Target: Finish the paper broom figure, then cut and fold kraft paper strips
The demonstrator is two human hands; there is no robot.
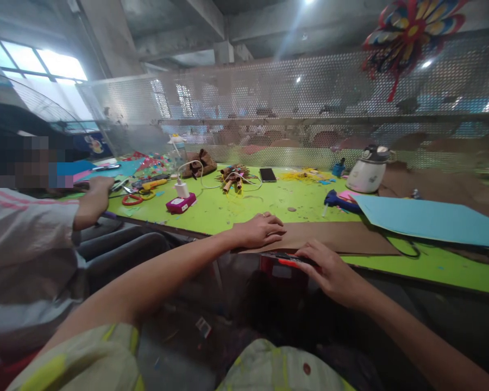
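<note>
The left hand (263,230), open on the paper (338,237), should press firmly, fingertips clear of the cutter (287,262) gripped in the right hand (331,270).

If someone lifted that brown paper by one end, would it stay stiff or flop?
The brown paper would probably sag, being long and thin-edged. It might also slide easily without the left hand resting on it.
</note>
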